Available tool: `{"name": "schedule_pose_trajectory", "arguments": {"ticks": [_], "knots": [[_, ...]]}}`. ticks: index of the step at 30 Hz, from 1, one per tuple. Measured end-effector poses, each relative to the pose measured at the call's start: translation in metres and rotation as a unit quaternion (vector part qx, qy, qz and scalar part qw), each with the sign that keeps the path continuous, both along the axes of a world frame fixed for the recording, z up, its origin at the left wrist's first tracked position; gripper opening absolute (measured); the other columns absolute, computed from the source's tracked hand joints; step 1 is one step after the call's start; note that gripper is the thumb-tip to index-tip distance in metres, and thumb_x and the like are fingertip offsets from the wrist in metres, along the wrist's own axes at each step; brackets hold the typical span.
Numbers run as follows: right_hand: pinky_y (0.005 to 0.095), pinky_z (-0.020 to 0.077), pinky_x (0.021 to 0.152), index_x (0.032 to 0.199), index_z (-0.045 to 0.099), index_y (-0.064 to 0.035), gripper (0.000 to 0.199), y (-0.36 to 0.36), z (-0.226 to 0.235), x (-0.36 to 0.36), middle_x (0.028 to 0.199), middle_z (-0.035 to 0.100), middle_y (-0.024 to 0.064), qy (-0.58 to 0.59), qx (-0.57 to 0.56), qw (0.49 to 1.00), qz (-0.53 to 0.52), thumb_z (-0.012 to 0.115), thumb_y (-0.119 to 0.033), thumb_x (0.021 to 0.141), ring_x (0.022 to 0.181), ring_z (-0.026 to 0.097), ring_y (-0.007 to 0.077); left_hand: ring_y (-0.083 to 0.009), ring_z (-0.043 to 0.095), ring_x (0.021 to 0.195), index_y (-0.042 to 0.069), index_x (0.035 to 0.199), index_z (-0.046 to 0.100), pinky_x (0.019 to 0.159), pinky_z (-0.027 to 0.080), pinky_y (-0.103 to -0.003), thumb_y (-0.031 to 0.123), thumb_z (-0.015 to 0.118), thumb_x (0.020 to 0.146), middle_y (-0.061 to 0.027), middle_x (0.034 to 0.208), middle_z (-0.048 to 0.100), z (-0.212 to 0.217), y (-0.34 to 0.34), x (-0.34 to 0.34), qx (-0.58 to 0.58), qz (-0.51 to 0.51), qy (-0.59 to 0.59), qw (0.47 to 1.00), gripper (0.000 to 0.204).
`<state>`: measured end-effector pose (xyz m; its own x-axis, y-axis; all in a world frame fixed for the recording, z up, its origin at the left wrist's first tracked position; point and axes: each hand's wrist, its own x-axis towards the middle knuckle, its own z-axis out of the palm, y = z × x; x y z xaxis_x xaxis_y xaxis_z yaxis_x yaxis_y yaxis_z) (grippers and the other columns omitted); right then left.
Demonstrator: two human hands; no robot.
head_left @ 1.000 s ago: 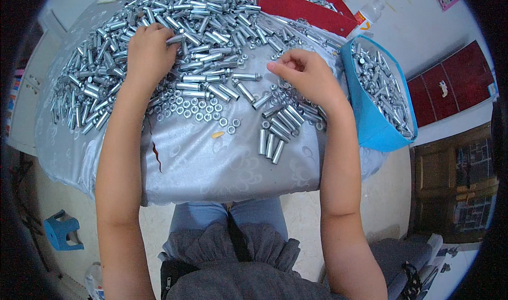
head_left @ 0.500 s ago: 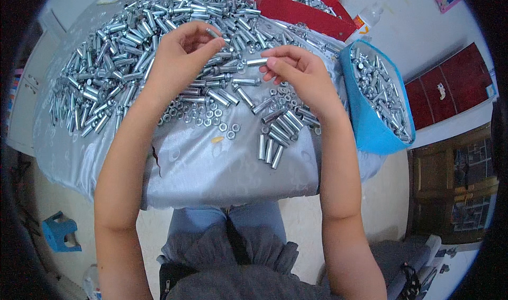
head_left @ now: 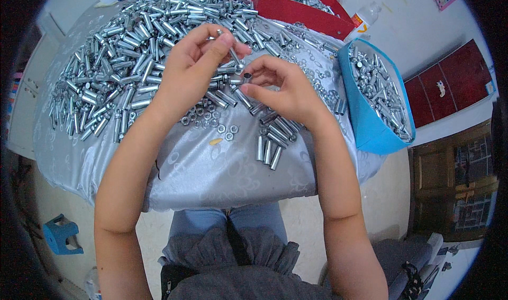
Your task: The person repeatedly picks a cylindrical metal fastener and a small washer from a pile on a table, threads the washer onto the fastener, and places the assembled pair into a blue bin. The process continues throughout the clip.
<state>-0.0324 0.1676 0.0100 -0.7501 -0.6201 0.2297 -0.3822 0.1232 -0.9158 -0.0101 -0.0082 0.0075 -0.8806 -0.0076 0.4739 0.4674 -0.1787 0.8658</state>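
The left hand (head_left: pixel 193 67) is pinching a slim silver bolt (head_left: pixel 231 51) between thumb and fingertips (head_left: pixel 225 39), the remaining fingers curling loosely behind it. The bolt is standing above the table, its long axis running from upper left to lower right, its upper end showing beside the thumb tip and its lower end dropping toward the right hand (head_left: pixel 286 91). The right hand is closing thumb and forefinger on a short metal sleeve (head_left: pixel 246 77), whose dark open end is facing toward the camera; the sleeve is sitting just beside the bolt's lower end, and whether the two are touching cannot be told.

Both hands are hovering over a grey patterned tablecloth (head_left: pixel 211 173) that is carrying a wide heap of silver sleeves (head_left: pixel 121 72). A scatter of small nuts (head_left: pixel 211 123) is lying under the wrists, and a short row of finished pieces (head_left: pixel 272 144) is resting near the table edge.

A red open box (head_left: pixel 296 9) is standing at the far side, holding more metal parts. A blue container (head_left: pixel 370 125) is standing to the right, filled with parts. A clear plastic bottle with an orange-and-white label (head_left: pixel 364 17) is lying behind it
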Motion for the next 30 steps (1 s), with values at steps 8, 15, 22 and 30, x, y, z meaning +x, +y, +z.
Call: {"name": "schedule_pose_trajectory", "arguments": {"ticks": [8, 15, 22, 30], "knots": [[0.0300, 0.0457, 0.070, 0.093, 0.060, -0.0029, 0.023, 0.004, 0.001, -0.005, 0.084, 0.058, 0.0119, 0.226, 0.078, 0.967, -0.093, 0.064, -0.016, 0.074, 0.075, 0.057, 0.0218, -0.0020, 0.043, 0.060, 0.002, 0.083, 0.057, 0.053, 0.035, -0.017, 0.018, 0.053, 0.086, 0.0027, 0.063, 0.052, 0.002, -0.004, 0.008, -0.230, 0.103, -0.003, 0.968, 0.017], [0.0304, 0.0454, 0.069, 0.094, 0.061, -0.0054, 0.022, 0.003, 0.007, -0.001, 0.085, 0.057, 0.0115, 0.230, 0.071, 0.969, -0.058, 0.063, -0.016, 0.075, 0.075, 0.056, 0.0226, -0.0020, 0.038, 0.058, 0.004, 0.077, 0.055, 0.051, 0.030, -0.017, 0.018, 0.056, 0.084, 0.0059, 0.062, 0.045, -0.007, -0.003, 0.004, -0.219, 0.044, -0.008, 0.975, 0.016], [0.0299, 0.0450, 0.067, 0.085, 0.058, -0.0012, 0.022, -0.001, 0.002, -0.002, 0.081, 0.058, 0.0111, 0.219, 0.007, 0.975, -0.047, 0.067, -0.016, 0.070, 0.073, 0.056, 0.0230, -0.0058, 0.045, 0.067, 0.002, 0.083, 0.052, 0.059, 0.037, -0.020, 0.032, 0.050, 0.087, 0.0001, 0.071, 0.050, -0.010, 0.001, 0.004, -0.206, 0.031, -0.084, 0.974, 0.030], [0.0324, 0.0449, 0.069, 0.087, 0.054, -0.0013, 0.025, -0.010, 0.002, 0.007, 0.082, 0.057, 0.0126, 0.287, 0.014, 0.958, -0.016, 0.064, -0.007, 0.065, 0.076, 0.056, 0.0268, -0.0108, 0.047, 0.076, 0.003, 0.092, 0.048, 0.069, 0.041, -0.025, 0.044, 0.057, 0.080, -0.0055, 0.080, 0.052, -0.012, 0.016, 0.014, -0.193, -0.042, -0.086, 0.976, 0.044]]}}
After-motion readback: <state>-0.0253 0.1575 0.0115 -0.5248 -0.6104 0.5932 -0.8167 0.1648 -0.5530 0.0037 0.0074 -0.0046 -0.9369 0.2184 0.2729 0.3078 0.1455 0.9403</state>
